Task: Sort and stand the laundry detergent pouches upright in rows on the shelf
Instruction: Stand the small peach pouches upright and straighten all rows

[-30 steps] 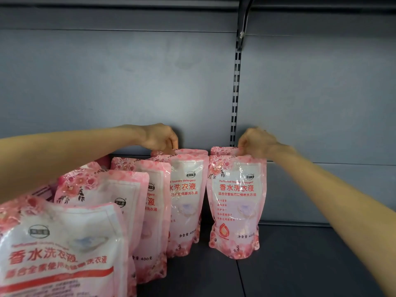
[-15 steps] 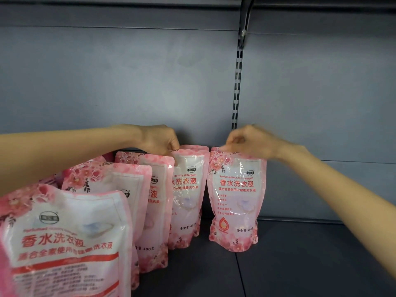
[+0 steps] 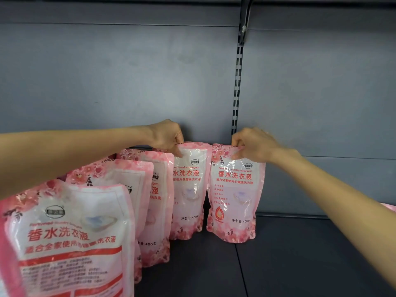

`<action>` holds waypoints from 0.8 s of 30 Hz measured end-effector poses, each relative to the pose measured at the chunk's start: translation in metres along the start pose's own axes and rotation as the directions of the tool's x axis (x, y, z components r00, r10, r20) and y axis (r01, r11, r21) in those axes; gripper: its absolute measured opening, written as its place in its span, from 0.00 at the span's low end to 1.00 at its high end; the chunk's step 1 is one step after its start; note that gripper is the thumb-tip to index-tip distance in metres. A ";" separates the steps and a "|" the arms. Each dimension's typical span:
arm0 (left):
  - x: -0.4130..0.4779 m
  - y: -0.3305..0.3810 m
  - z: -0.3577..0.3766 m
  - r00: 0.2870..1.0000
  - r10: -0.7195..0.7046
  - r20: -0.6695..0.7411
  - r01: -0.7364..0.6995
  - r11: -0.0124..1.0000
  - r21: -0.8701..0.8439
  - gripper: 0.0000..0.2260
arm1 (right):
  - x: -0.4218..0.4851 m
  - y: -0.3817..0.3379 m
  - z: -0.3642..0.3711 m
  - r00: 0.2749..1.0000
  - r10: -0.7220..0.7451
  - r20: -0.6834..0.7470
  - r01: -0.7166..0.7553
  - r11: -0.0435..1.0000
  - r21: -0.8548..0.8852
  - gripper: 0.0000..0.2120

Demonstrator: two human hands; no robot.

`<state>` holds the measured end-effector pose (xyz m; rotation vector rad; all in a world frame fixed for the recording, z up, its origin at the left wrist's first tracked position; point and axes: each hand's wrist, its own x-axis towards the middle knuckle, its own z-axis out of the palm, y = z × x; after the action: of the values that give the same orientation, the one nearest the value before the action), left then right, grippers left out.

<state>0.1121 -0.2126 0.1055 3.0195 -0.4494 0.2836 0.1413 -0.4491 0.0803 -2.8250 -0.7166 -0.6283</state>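
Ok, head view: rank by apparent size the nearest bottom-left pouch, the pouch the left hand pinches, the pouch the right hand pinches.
1. nearest pouch, though closeness to the camera inflates it.
2 and 3, unranked: right-hand pouch and left-hand pouch look alike; the latter is partly hidden.

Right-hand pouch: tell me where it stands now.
Head view, right of centre: the right-hand pouch stands on the shelf below the slotted upright, just right of the neighbouring pouch the left hand holds, its top pinched by the right hand.
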 end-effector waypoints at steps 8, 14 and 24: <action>-0.001 -0.005 -0.001 0.995 -0.013 0.094 0.017 0.999 -0.038 0.12 | -0.007 -0.002 0.006 0.999 0.033 0.014 -0.033 0.999 -0.002 0.12; -0.018 -0.001 -0.008 0.988 -0.023 0.150 0.026 0.999 -0.022 0.08 | -0.010 -0.012 0.000 0.997 0.027 0.071 -0.030 0.999 0.042 0.13; -0.073 -0.030 -0.032 0.992 -0.067 0.103 0.089 0.969 -0.230 0.12 | -0.010 -0.063 -0.013 0.962 -0.135 -0.238 0.202 0.936 0.288 0.06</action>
<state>0.0470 -0.1602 0.1213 2.8178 -0.3423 0.0760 0.0982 -0.4020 0.0907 -2.3824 -0.9332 -0.7598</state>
